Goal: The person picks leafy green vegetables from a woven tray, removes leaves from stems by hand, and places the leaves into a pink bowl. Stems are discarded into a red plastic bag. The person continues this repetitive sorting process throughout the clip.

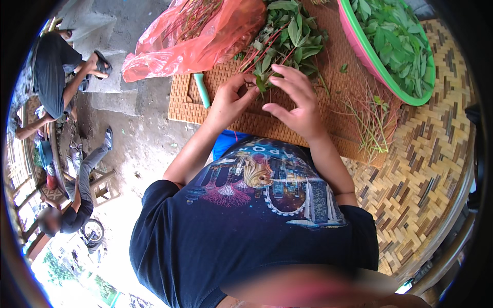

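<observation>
My left hand (235,101) pinches a small green leafy sprig (262,82) between thumb and fingertips. Just right of it, my right hand (297,101) has its thumb and fingers spread, with nothing plainly held in them. Beyond both hands lies a heap of leafy cuttings (294,32) with reddish stalks. Stripped thin stalks (371,123) are piled to the right, on the corner of the woven brown mat (246,121). A plastic basin with a green rim (418,101) holds many loose green leaves (394,46); a pink wall (360,57) shows below that rim.
A translucent red plastic bag (161,57) with bundled stalks lies at the far left of the mat. Near it is a turquoise handle (202,90). Woven bamboo (420,184) extends right. Two other people (57,73) sit at the left, near a motorcycle wheel (93,231).
</observation>
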Available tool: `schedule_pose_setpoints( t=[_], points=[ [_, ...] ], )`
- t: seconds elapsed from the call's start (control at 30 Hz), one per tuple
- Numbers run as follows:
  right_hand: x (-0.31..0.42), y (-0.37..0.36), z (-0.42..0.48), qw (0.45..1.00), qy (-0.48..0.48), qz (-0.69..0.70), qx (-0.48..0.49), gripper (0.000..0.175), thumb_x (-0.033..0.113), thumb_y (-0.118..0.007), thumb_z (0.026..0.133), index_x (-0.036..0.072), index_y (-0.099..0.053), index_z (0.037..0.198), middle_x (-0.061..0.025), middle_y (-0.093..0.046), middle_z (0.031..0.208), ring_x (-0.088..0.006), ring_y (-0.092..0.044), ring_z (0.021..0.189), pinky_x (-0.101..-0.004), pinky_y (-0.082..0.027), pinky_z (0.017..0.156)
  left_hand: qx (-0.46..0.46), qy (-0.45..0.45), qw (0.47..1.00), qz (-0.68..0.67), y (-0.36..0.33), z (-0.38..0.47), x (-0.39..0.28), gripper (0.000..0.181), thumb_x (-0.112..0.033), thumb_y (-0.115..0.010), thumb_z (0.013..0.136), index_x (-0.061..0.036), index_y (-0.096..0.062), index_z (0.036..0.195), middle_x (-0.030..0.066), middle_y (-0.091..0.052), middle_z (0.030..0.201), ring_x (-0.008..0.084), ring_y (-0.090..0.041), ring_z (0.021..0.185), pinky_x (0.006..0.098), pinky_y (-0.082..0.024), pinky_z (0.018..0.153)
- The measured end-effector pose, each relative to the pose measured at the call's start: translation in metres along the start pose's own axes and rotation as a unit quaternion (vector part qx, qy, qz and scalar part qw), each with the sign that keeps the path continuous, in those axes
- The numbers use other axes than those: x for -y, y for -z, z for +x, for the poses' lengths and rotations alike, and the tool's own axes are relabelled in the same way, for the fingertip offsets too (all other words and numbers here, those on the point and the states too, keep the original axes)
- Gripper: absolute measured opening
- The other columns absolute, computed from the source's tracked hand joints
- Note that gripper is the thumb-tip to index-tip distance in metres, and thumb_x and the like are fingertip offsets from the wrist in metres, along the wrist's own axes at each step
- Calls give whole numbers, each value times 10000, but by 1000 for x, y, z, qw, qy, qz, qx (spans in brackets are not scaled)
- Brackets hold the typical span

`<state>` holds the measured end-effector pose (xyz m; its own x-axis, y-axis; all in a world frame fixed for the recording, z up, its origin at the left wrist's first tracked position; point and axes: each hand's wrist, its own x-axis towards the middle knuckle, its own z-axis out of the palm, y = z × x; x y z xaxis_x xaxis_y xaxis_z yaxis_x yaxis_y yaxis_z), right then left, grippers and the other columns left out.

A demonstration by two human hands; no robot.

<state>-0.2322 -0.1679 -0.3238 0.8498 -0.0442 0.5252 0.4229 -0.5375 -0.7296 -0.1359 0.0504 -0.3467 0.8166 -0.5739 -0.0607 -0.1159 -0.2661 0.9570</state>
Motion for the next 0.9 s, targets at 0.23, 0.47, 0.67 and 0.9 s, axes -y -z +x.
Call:
schedule_pose_setpoints(
  t=[0.23,0.47,0.67,0.9],
  points=[
    [-10,-14,9,996,33,-87,10,392,32,-897,820,33,-802,1201,-101,-779,1130,-323,-734,1101,-451,-583,971,-1,16,999,-42,-1,-3,-9,224,-106,-813,1013,-8,-776,1211,-5,-751,956,26,-594,763,231,-490,678],
    [-21,-14,3,997,-72,11,39,183,30,-809,941,13,-802,1124,-122,-796,1080,-337,-740,1041,-458,-586,911,-21,-56,994,95,2,-2,-21,195,-150,-826,1007,2,-810,1128,121,-803,973,182,-697,743,347,-544,685],
    [-10,-11,5,992,-13,-102,-71,308,143,-833,974,62,-781,1267,-117,-767,1318,-332,-693,1229,-460,-558,1039,-10,-12,994,111,2,-1,-21,251,-225,-803,1030,4,-805,1132,179,-781,936,246,-708,726,383,-550,683],
    [-2,-13,2,970,65,-231,29,347,177,-864,882,110,-812,1219,-19,-765,1200,-261,-670,1254,-472,-508,1064,34,-4,993,113,1,1,-17,230,-210,-795,1018,-11,-801,1133,171,-782,950,285,-726,765,401,-562,706]
  ],
)
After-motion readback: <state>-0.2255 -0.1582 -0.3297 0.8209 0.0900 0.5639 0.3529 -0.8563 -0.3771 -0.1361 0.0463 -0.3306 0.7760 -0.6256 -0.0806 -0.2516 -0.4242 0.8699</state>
